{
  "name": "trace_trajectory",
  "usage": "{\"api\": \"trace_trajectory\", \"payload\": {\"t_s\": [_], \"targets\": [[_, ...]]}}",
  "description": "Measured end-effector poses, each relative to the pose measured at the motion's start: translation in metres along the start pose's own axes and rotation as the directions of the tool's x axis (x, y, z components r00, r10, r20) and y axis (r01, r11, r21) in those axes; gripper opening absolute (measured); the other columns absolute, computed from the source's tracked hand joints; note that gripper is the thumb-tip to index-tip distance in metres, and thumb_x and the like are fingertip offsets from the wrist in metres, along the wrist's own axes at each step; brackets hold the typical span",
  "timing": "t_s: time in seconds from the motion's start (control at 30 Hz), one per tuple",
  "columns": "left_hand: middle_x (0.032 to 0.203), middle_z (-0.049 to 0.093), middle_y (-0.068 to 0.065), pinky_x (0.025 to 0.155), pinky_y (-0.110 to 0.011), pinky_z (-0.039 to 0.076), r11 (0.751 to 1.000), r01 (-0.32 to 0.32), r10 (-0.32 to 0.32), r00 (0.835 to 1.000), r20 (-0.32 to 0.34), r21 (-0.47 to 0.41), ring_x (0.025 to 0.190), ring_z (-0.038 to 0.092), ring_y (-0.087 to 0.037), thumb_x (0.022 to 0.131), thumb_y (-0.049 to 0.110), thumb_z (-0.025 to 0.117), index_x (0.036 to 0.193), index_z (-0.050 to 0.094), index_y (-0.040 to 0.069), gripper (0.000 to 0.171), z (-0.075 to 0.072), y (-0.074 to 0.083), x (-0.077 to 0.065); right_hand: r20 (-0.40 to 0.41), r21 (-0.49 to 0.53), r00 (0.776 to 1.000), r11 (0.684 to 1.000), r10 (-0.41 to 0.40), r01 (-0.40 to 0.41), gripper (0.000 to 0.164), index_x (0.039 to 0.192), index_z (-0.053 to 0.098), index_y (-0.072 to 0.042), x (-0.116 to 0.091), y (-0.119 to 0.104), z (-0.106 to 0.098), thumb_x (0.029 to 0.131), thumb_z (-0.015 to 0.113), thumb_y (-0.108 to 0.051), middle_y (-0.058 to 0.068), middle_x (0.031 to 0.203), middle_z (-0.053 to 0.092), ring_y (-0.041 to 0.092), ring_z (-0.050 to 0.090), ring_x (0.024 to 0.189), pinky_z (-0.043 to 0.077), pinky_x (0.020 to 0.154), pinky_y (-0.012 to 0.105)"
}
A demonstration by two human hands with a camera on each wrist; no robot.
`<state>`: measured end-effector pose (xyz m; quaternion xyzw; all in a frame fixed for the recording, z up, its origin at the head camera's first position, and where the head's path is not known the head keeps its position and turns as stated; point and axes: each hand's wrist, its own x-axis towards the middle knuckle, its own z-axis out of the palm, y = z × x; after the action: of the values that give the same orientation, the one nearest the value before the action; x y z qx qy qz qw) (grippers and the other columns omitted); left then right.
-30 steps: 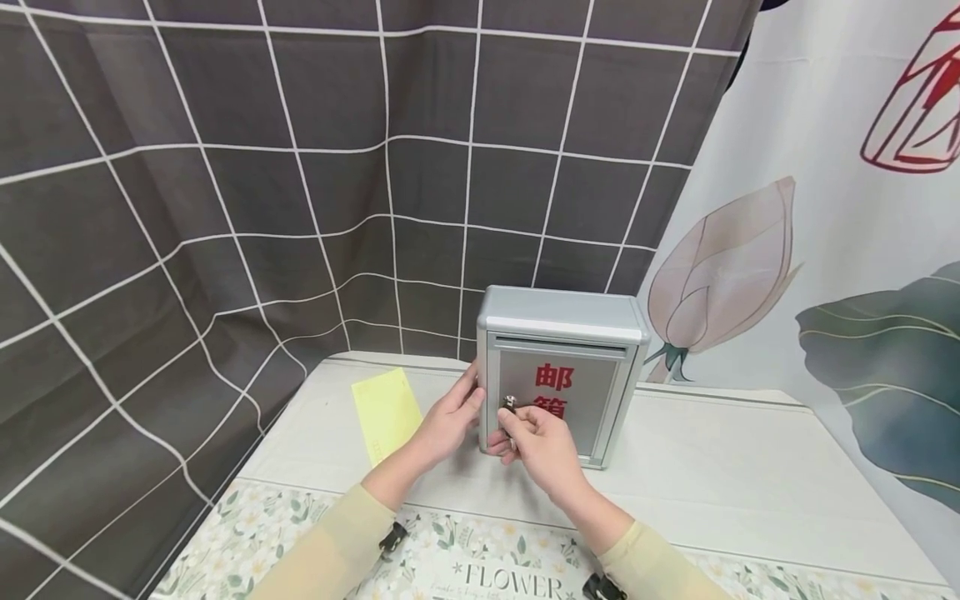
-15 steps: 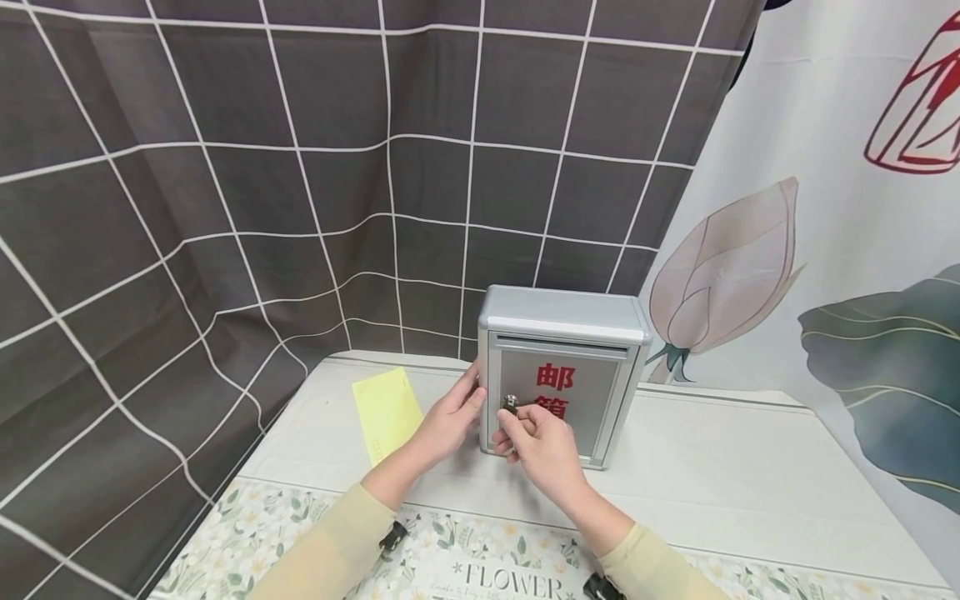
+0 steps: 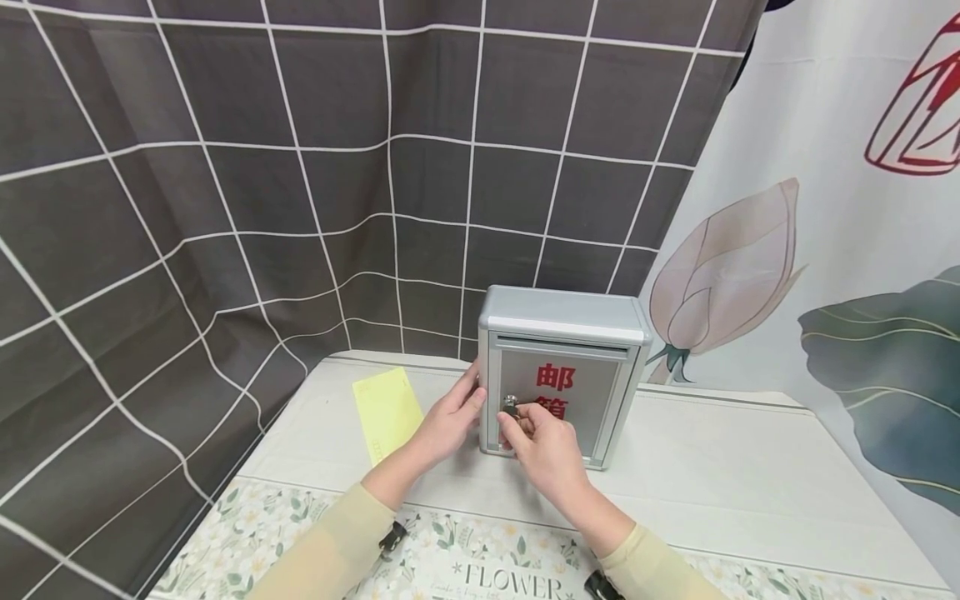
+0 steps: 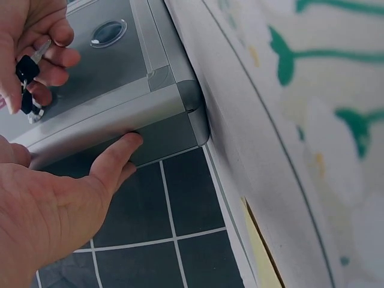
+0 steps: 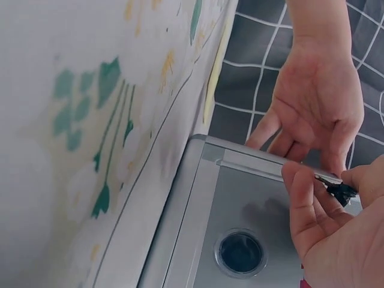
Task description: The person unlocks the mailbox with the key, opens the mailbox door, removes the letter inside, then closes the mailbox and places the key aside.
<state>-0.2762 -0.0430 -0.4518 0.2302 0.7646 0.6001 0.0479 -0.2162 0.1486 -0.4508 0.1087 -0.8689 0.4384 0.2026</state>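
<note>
A silver metal mailbox (image 3: 566, 310) with red characters on its door stands upright on the table. My right hand (image 3: 551, 446) is at the lock (image 3: 511, 401) on the door's left side, thumb and fingers pinching a key. In the left wrist view two black-headed keys (image 4: 27, 69) hang together; one head sits against the lock and the other key's blade points upward among the fingers. How deep the first key sits is hidden. My left hand (image 3: 450, 421) rests against the mailbox's left side with its fingers fairly straight, the thumb by the front edge.
A yellow envelope (image 3: 387, 412) lies on the table left of the mailbox, close to my left forearm. The tablecloth (image 3: 720, 467) is pale with a flowered front band. Behind hangs a dark grid curtain (image 3: 435, 183), and a white printed curtain (image 3: 817, 125) is at the right.
My right hand has turned slightly at the lock, and its lower fingers have drawn in toward the palm. The left hand, mailbox and envelope stay in place.
</note>
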Motion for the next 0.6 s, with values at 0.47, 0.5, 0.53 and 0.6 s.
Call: {"api": "trace_trajectory", "payload": {"t_s": [0.47, 0.5, 0.53, 0.6], "targets": [[0.182, 0.027, -0.017, 0.118, -0.054, 0.053, 1.0, 0.001, -0.001, 1.0, 0.011, -0.008, 0.161, 0.04, -0.042, 0.123, 0.039, 0.04, 0.181, 0.017, 0.025, 0.064, -0.0005, -0.0001, -0.0008, -0.046, -0.163, 0.985, 0.975, -0.164, 0.155, 0.036, 0.105, 0.077, -0.005, -0.0002, 0.0072, -0.0006, 0.112, 0.07, -0.039, -0.008, 0.075, 0.075, 0.003, 0.06, 0.062, 0.056, 0.054, 0.032], [0.182, 0.028, -0.016, 0.118, -0.054, 0.054, 1.0, 0.002, -0.002, 1.0, 0.009, -0.009, 0.16, 0.041, -0.042, 0.123, 0.039, 0.04, 0.181, 0.017, 0.025, 0.064, -0.0004, 0.0002, -0.0008, -0.04, -0.178, 0.988, 0.974, -0.151, 0.142, 0.034, 0.106, 0.078, -0.004, -0.0005, 0.0035, -0.0023, 0.111, 0.072, -0.037, -0.007, 0.076, 0.076, 0.003, 0.062, 0.062, 0.058, 0.055, 0.032], [0.182, 0.028, -0.016, 0.117, -0.054, 0.054, 1.0, 0.001, -0.001, 1.0, 0.006, -0.007, 0.16, 0.041, -0.043, 0.123, 0.038, 0.04, 0.181, 0.018, 0.025, 0.064, -0.0003, 0.0001, -0.0009, -0.037, -0.188, 0.988, 0.972, -0.153, 0.143, 0.032, 0.107, 0.078, -0.002, -0.0003, 0.0029, -0.0026, 0.111, 0.073, -0.034, -0.004, 0.077, 0.077, 0.005, 0.064, 0.063, 0.059, 0.056, 0.033], [0.183, 0.027, -0.015, 0.117, -0.054, 0.054, 1.0, 0.001, -0.001, 1.0, 0.006, -0.004, 0.161, 0.04, -0.042, 0.123, 0.038, 0.04, 0.181, 0.018, 0.026, 0.064, -0.0001, 0.0007, -0.0008, -0.033, -0.214, 0.988, 0.967, -0.152, 0.141, 0.03, 0.109, 0.079, 0.0, -0.0004, 0.0021, -0.003, 0.109, 0.076, -0.031, -0.001, 0.08, 0.079, 0.008, 0.067, 0.064, 0.062, 0.058, 0.034]]}}
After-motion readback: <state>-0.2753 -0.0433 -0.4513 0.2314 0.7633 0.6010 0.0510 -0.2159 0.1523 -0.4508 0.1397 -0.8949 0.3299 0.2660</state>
